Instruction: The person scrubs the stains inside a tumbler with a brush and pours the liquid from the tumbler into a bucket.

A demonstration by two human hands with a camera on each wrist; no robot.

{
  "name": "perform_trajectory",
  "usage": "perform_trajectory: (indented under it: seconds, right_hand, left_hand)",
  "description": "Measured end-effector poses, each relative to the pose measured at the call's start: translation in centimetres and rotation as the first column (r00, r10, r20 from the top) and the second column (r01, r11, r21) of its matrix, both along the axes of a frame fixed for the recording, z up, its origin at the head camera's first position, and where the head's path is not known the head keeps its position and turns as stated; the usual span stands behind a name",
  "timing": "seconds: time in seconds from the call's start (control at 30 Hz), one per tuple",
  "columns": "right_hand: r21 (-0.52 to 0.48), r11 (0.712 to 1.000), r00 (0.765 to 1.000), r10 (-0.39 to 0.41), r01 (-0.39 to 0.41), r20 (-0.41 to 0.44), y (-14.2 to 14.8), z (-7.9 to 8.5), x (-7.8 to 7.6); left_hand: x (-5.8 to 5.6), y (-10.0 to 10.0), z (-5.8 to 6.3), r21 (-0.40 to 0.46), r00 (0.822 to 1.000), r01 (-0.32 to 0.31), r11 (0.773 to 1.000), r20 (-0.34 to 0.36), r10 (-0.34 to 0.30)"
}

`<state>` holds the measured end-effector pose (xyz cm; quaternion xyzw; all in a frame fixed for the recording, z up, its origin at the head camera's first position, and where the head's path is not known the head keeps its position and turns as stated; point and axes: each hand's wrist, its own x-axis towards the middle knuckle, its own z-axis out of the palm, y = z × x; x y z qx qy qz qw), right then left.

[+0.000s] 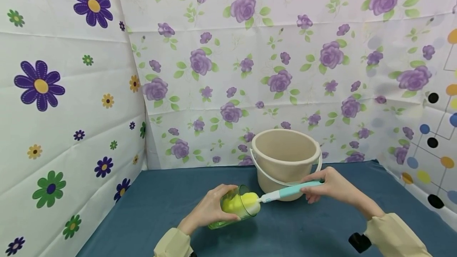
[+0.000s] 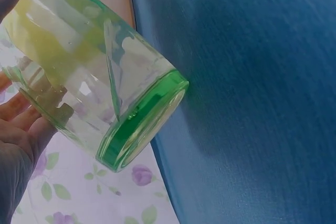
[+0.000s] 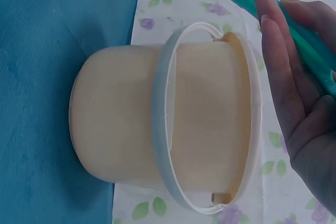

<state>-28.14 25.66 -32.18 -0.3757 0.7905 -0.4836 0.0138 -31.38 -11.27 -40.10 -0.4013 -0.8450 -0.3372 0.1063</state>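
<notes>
My left hand (image 1: 211,206) grips a clear green drinking glass (image 2: 89,72), tilted on its side with its mouth toward the right. Its thick green base (image 2: 144,121) shows low in the left wrist view, just off the blue cloth. Inside the glass sits the yellow sponge head (image 1: 251,202) of a bottle brush, partly out past the rim. With fingers and thumb, my right hand (image 1: 330,187) holds the brush by its turquoise and white handle (image 1: 296,189). In the right wrist view the handle (image 3: 294,30) crosses the palm; the sponge head is out of that view.
A cream bucket (image 1: 285,162) stands upright on the blue cloth (image 1: 171,193), just behind the brush handle, its white bail handle hanging down in front. Flower-patterned sheets (image 1: 221,70) rise behind the table and on the left; a dotted sheet (image 1: 428,142) is on the right.
</notes>
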Motion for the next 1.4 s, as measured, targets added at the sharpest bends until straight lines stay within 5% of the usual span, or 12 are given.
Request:
perform_trajectory:
  seconds: [0.53, 0.87, 1.4]
  right_hand:
    - [-0.003, 1.000, 0.998, -0.023, 0.023, -0.050, -0.7, 2.2, 0.6]
    - [0.044, 0.997, 0.998, -0.068, 0.067, 0.018, 1.2, 1.2, -0.1]
    - [-0.043, 0.999, 1.000, 0.004, -0.005, -0.031, 0.9, 2.0, 0.3]
  left_hand:
    - [0.2, 0.1, 0.1, -0.005, 1.000, -0.016, 1.000, 0.020, 0.016]
    - [0.2, 0.2, 0.3, -0.001, 1.000, -0.003, 1.000, 0.030, 0.003]
    - [0.1, 0.2, 0.6, -0.017, 0.999, -0.013, 1.000, 0.036, 0.014]
